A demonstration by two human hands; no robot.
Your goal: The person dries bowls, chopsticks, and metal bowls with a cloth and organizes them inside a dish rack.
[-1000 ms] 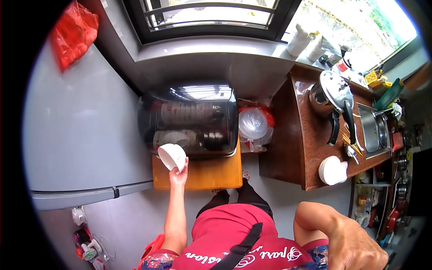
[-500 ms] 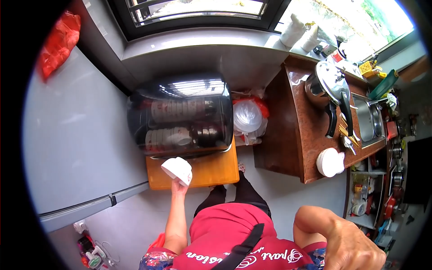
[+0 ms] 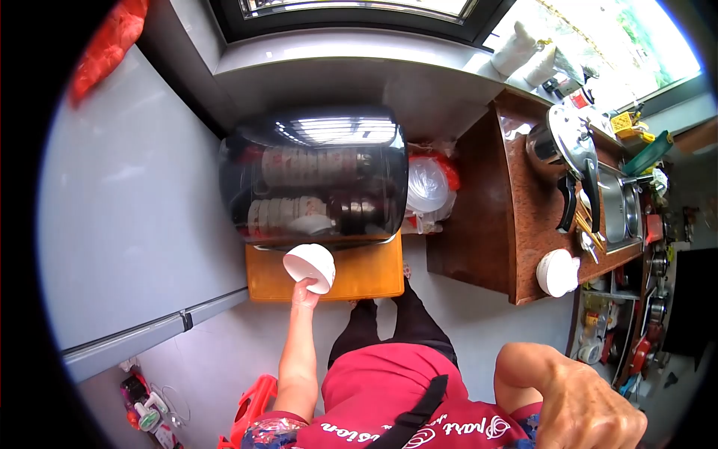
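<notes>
My left hand (image 3: pixel 305 290) grips a white bowl (image 3: pixel 320 262) by its rim. The bowl tilts over the front part of an orange-brown wooden stand (image 3: pixel 351 280). Just beyond it is a dark, see-through domed dish cabinet (image 3: pixel 314 142), its cover down. Behind the cover, stacks of white bowls (image 3: pixel 288 213) and dark dishes (image 3: pixel 359 213) show dimly. Close to the camera at the lower right, my right hand (image 3: pixel 591 415) is curled with the knuckles up. What its fingers hold, if anything, is hidden.
Right of the cabinet, a brown counter (image 3: pixel 535 232) carries a pressure cooker (image 3: pixel 565 150), chopsticks (image 3: pixel 589 230) and white bowls (image 3: pixel 557 273) beside a steel sink (image 3: pixel 615 209). A grey fridge (image 3: pixel 134 217) stands on the left. Bagged plastic containers (image 3: pixel 430 187) sit between cabinet and counter.
My left hand has turned the bowl so its inside now shows more, and has moved slightly right. The view has shifted a little. My right hand stays curled.
</notes>
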